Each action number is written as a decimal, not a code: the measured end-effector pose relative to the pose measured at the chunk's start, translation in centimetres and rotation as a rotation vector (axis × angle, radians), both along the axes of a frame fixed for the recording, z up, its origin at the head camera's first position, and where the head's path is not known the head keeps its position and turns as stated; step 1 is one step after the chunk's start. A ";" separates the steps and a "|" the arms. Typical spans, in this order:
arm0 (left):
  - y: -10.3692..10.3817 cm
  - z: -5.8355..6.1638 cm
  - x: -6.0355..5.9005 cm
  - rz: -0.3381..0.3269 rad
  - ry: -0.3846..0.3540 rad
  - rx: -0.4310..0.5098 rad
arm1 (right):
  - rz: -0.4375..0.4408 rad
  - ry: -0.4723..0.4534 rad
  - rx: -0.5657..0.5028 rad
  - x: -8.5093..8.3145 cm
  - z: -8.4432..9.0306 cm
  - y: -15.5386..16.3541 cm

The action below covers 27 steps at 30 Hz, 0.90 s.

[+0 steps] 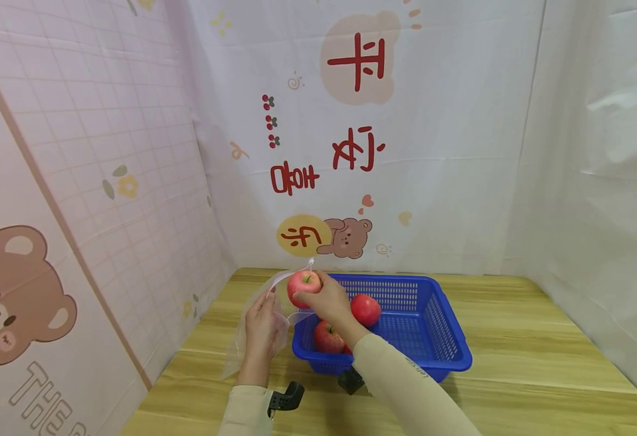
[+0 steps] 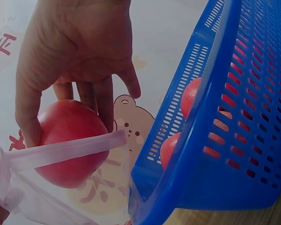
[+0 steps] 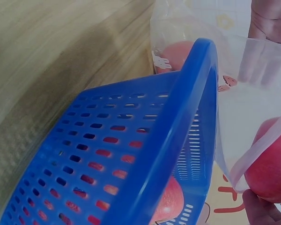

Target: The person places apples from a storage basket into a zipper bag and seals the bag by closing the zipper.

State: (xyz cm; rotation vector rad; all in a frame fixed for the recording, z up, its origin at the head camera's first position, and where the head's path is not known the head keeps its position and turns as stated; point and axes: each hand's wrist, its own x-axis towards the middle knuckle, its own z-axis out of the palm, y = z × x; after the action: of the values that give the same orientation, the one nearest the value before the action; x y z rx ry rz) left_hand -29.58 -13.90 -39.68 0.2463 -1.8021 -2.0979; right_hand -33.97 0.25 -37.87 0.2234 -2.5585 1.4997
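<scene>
In the head view my right hand (image 1: pixel 332 300) grips a red apple (image 1: pixel 303 286) at the mouth of a translucent drawstring bag (image 1: pixel 242 342). My left hand (image 1: pixel 262 324) holds the bag's rim from the left. The left wrist view shows the gripped apple (image 2: pixel 72 161) partly behind the bag's pale hem (image 2: pixel 70 152), the right hand's fingers reaching down around it. Another apple (image 3: pixel 178 52) shows through the bag's lower part in the right wrist view. Only part of the left hand (image 3: pixel 274 21) appears there, behind the bag.
A blue perforated basket (image 1: pixel 449 339) stands on the wooden table (image 1: pixel 514 339), right of the bag. Inside are apples, including one near the middle (image 1: pixel 366 310) and one at the front left (image 1: pixel 328 337). Printed cloth (image 1: pixel 433 151) hangs behind the table and at both sides.
</scene>
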 end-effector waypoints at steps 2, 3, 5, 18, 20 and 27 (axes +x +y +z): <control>0.1 0.1 0.0 0.001 0.005 -0.006 | 0.004 0.006 0.000 0.0 0.0 -0.1; 0.2 0.1 0.0 0.001 0.011 -0.008 | 0.008 0.009 0.002 0.0 -0.1 -0.1; 0.2 0.1 0.1 -0.004 0.023 -0.006 | 0.016 0.014 0.005 0.0 -0.2 -0.1; 0.1 0.0 -0.3 0.054 0.031 0.007 | 0.051 0.046 -0.014 0.0 0.0 0.4; 0.1 0.0 -0.4 0.046 0.036 0.007 | 0.051 0.046 -0.014 0.0 0.0 0.5; 0.1 0.2 -0.1 0.004 0.054 0.039 | 0.035 0.016 -0.006 0.0 0.2 1.0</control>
State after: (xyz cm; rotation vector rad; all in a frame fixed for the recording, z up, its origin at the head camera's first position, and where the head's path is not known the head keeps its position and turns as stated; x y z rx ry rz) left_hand -29.66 -13.83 -39.47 0.2008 -1.7305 -2.1177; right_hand -33.97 1.21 -37.69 0.2805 -2.5504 1.5106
